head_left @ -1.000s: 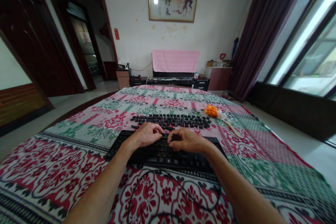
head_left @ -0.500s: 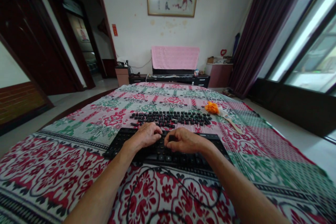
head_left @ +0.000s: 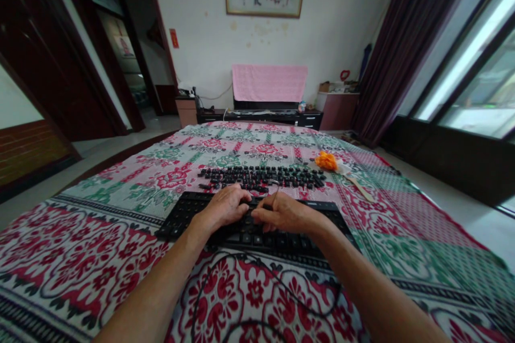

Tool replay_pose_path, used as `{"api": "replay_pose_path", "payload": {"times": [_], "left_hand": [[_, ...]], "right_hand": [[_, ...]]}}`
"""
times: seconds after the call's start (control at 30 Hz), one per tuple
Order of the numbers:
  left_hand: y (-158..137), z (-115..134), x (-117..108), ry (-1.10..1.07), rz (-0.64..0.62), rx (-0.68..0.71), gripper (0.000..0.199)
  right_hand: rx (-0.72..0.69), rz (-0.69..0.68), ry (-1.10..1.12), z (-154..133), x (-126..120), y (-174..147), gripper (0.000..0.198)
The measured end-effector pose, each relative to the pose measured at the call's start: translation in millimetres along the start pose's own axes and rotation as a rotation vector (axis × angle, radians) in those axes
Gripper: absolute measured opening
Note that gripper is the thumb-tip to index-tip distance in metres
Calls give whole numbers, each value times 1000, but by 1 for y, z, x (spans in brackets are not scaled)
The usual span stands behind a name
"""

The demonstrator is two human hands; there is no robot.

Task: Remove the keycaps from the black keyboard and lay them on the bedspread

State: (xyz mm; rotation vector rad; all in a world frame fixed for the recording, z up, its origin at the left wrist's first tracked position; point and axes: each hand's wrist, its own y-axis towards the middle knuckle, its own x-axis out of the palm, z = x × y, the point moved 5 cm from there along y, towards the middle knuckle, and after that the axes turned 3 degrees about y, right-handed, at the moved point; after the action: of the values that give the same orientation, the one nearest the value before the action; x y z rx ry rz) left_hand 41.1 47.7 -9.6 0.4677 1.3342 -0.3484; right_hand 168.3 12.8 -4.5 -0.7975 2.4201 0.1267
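A black keyboard [head_left: 189, 214] lies on the patterned cloth in front of me, its cable [head_left: 225, 278] looping toward me. My left hand [head_left: 225, 206] rests on its middle with the fingers curled down; what is under them is hidden. My right hand [head_left: 285, 214] is beside it, fingertips nearly touching the left, pinching a thin wire-like tool [head_left: 276, 192] that sticks up. Just beyond the keyboard, several loose black keycaps [head_left: 261, 177] are laid out in rows.
A floral cloth [head_left: 100, 257] covers the wide surface. An orange cloth or sponge [head_left: 325, 161] and a flat wooden stick [head_left: 360, 190] lie at the far right. A low cabinet with a pink cover [head_left: 269, 83], curtains and large windows [head_left: 475, 75] stand beyond.
Both hands have shifted slightly farther along the keyboard and closer together. The thin tool now shows above my right fingers. My head has tilted down a little.
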Motion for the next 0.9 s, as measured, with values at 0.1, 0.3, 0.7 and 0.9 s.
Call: {"api": "replay_pose_path", "payload": {"times": [0.1,0.3,0.7,0.9], "left_hand": [[0,-1,0,-10,-21,12,32],[0,-2,0,-7,-60,41,34],[-4,1,-1,1,-32,9,40],[-1,1,1,14,-49,20,37]], "right_hand": [[-11,-6,35,-1,-2,1,33],[-77,-116,-3,-9,-6,4,31],[-20,-232,-119,-14,-12,12,33],[22,-165,-64,-16,-8,9,43]]}}
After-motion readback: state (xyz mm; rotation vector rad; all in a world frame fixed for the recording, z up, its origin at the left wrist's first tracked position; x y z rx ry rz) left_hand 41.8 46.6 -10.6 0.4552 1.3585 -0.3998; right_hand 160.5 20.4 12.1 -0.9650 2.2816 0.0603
